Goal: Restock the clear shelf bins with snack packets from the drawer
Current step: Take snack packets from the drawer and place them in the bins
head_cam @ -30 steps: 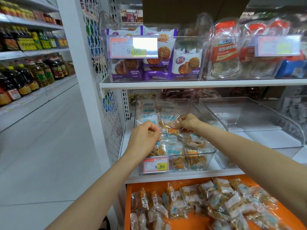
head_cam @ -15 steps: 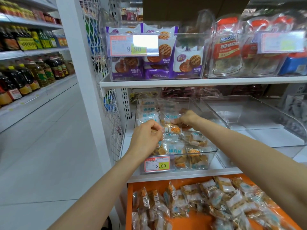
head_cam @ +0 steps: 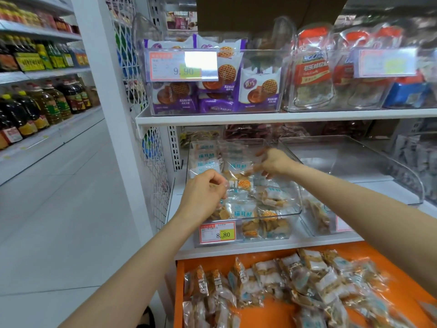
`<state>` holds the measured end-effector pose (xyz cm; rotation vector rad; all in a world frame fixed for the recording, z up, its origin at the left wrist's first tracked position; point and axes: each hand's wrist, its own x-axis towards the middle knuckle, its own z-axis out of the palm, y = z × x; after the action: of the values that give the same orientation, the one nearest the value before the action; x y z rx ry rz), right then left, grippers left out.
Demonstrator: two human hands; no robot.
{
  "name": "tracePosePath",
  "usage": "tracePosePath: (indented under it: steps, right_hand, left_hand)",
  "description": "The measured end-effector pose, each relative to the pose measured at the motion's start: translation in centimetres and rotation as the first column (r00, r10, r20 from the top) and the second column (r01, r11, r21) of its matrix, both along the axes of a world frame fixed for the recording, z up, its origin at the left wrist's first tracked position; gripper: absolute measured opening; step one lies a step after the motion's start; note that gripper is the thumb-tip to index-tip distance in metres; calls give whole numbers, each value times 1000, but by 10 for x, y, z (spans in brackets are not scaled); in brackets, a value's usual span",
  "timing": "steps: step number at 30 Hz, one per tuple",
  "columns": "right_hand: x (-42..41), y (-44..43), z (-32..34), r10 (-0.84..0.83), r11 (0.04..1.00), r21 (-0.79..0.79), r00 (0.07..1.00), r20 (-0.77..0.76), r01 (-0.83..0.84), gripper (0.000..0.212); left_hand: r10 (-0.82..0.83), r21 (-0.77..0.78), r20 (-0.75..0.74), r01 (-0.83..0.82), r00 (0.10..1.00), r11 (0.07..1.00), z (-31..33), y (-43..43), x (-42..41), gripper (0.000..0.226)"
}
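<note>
A clear shelf bin on the lower shelf holds several clear snack packets with blue print and orange swirls. Over it, my left hand and my right hand each pinch an end of one snack packet, held flat above the pile. Below the shelf, an open orange drawer is strewn with several more of the same packets. To the right stands a second clear bin, almost bare inside.
A price tag reading 8.80 sits on the bin's front. The upper shelf carries bins of purple waffle packs and red-capped jars. A white wire grid panel flanks the shelf on the left. Oil bottles line the far aisle.
Both hands have lifted slightly and moved further back over the bin with the packet stretched between them. My right hand has shifted toward the rear of the bin.
</note>
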<state>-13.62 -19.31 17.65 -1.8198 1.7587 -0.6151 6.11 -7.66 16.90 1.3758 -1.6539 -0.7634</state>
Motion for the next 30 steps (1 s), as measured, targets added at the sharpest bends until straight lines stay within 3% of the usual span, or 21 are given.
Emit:
tracePosePath:
  steps: [2, 4, 8, 12, 17, 19, 22, 25, 28, 30]
  right_hand:
    - [-16, 13, 5, 133, 991, -5, 988, -71, -134, 38]
    - [-29, 26, 6, 260, 965, 87, 951, -166, -248, 23]
    - [-31, 45, 4, 358, 933, 178, 848, -391, -311, 52]
    - [-24, 55, 7, 380, 925, 195, 834, -400, -327, 73]
    - [-31, 59, 14, 308, 943, 12, 860, -406, -332, 53]
    - [-38, 63, 13, 295, 941, -70, 907, -301, -330, 43]
    - [-41, 66, 13, 233, 965, -149, 964, 126, -214, 31]
    - [-34, 67, 9, 103, 995, -44, 820, 563, -95, 14]
    - [-22, 67, -4, 67, 994, 14, 693, 718, -111, 6]
    - [-19, 67, -8, 94, 990, 3, 680, 728, -140, 16]
  left_hand:
    - [-6, -10, 12, 6, 1000, 1000, -3, -1, -1, 14]
    - [-20, -9, 19, 20, 1000, 1000, -7, -2, -4, 15]
    - [-56, 16, 49, 55, 997, 998, -13, -2, -14, 13]
    - [-76, 31, 21, 75, 997, 997, -14, 0, -21, 7]
    - [-75, 53, -17, 76, 997, 996, -17, -2, -21, 5]
    - [-72, 56, -30, 74, 997, 996, -19, -4, -22, 3]
    - [-58, 67, -105, 65, 993, 996, -22, -5, -26, 8]
    - [-96, 162, -288, 148, 953, 976, -21, -6, -32, 23]
    - [-67, 214, -361, 152, 930, 965, -17, -6, -36, 29]
    - [-1, 208, -367, 83, 930, 975, -16, -8, -35, 28]
